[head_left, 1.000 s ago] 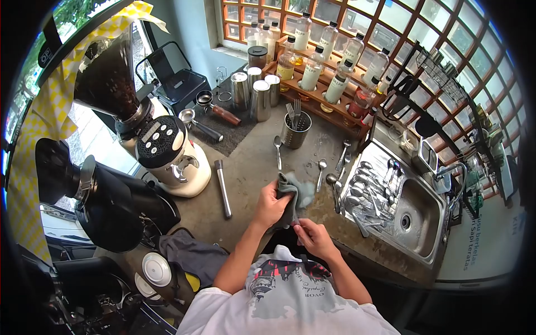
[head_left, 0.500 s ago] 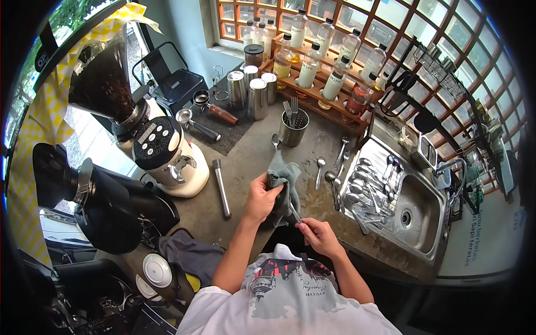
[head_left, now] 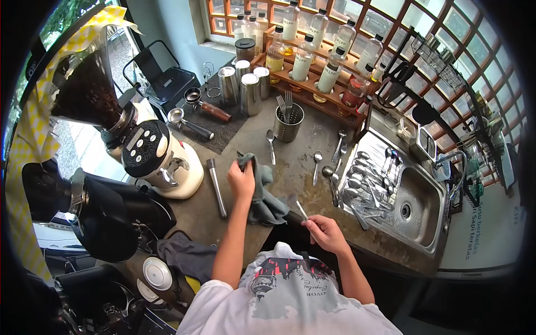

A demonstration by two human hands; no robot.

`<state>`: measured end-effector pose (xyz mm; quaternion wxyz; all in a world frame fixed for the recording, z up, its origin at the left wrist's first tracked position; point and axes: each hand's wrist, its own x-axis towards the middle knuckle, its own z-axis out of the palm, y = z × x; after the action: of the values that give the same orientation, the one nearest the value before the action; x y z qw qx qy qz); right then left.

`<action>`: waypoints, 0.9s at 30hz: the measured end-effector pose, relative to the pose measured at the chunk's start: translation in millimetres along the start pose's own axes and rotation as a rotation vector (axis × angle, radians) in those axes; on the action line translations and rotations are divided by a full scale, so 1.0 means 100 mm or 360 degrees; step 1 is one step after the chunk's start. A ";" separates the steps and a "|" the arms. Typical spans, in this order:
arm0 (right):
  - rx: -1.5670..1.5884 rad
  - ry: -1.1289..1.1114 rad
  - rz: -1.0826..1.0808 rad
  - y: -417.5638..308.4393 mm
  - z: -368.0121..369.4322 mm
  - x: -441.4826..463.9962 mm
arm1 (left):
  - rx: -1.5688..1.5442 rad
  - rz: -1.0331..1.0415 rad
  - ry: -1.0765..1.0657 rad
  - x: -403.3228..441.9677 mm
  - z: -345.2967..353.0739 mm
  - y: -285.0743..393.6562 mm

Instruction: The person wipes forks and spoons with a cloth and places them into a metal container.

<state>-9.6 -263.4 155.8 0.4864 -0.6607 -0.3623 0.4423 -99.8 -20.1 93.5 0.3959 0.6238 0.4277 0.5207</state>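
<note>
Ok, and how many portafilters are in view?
2: a wood-handled portafilter and a black-handled one, side by side on the mat near the white grinder; others may be hidden.

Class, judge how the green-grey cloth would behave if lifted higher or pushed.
The cloth would probably flop, since it droops in loose folds from the left hand. It seems light: one hand holds it. Pushed, it would likely bunch, being crumpled.

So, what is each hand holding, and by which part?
The left hand holds the grey-green cloth by its upper part, as seen here; the right hand holds a utensil by what looks like its handle.
</note>
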 end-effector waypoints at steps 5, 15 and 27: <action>0.0293 0.0044 0.0145 0.12 -0.13 0.07 | 0.0679 0.0099 -0.0425 -0.16 0.10 -0.52; 0.0586 0.0028 0.0036 0.06 -0.24 0.42 | 0.1043 0.0507 -0.0375 -0.31 0.15 -0.74; 0.0274 0.0333 -0.0443 -0.13 -0.78 1.67 | 0.1227 0.0394 -0.0503 -0.25 0.20 -0.67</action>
<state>120.2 -133.4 139.9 0.6326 -0.6026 -0.3585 0.3289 -90.0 -23.7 20.2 0.1291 0.8446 0.4472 0.2646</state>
